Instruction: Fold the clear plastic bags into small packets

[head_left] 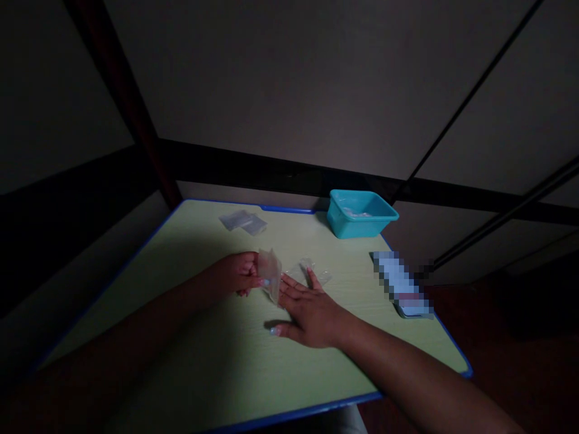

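Observation:
Between the thumb and curled fingers of my left hand (246,274) are clear plastic bags (270,271), held upright just above the table. My right hand (312,310) lies palm down with its fingers spread, the fingertips close to the lower edge of those bags; whether they touch cannot be made out. Under and beyond the right fingers, another clear plastic bag (324,277) lies on the table. Farther back on the left, two flat translucent bags (253,225) overlap on the tabletop.
The pale table (190,361) has a blue edge. A turquoise basket (362,228) stands at the back right with clear or whitish contents. A blurred-out, flat phone-like object (402,283) lies near the right edge. Panelled wall rises directly behind the table.

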Motion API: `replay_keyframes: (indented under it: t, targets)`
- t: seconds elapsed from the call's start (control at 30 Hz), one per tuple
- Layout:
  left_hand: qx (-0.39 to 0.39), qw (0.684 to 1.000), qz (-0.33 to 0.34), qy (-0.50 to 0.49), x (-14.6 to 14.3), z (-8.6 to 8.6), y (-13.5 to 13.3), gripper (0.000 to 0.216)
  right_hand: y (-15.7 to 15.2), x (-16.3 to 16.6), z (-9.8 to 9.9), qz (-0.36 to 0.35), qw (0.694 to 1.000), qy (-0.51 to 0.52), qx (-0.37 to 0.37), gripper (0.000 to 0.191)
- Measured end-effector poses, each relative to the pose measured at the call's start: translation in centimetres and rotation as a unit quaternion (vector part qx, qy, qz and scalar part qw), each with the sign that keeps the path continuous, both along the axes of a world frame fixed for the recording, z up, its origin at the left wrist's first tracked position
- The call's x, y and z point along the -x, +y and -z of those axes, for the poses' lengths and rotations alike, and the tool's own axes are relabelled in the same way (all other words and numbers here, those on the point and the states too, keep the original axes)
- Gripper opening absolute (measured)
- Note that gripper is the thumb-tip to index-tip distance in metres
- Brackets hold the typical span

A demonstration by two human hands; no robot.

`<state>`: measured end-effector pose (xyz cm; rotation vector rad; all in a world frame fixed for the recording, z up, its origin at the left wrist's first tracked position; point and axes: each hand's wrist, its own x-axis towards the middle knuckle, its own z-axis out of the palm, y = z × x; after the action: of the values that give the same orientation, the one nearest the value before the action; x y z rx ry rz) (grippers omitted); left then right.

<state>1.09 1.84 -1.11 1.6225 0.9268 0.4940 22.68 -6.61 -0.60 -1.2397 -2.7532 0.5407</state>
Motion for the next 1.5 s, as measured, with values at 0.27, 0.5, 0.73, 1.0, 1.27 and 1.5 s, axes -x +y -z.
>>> replay_keyframes:
  t: [0.27, 0.5, 0.73, 1.0, 1.27, 1.5]
  targets:
    - [-0.060, 0.998, -0.014, -0.029, -0.6, 0.1, -0.2, 0.026, 0.4, -0.2, -0.6, 0.001, 1.000, 0.027, 0.002, 0.064]
    - [-0.079, 0.996, -0.001, -0.052, -1.3, 1.1, -0.6, 0.024, 1.2, -1.2, -1.8, 0.162, 0.930, 0.321, -0.071, 0.045]
    - [-0.062, 0.995, 0.032, -0.072, -2.4, 1.4, -1.7, 0.033, 2.0, -1.2, -1.1, 0.218, 0.861, 0.459, 0.026, 0.029]
    - [-0.111, 0.992, 0.039, -0.043, -2.3, 1.2, -2.2, 0.076, 3.2, -3.8, -0.7, 0.265, 0.811, 0.516, 0.072, 0.022]
    - [-0.061, 0.995, 0.019, -0.081, -3.5, 1.1, -2.8, 0.070, 4.2, -3.7, -0.2, 0.301, 0.780, 0.528, 0.147, 0.036]
    - [-0.073, 0.994, 0.020, -0.081, -3.5, 1.5, -2.6, 0.072, 5.1, -4.0, 1.3, 0.303, 0.765, 0.544, 0.168, 0.038]
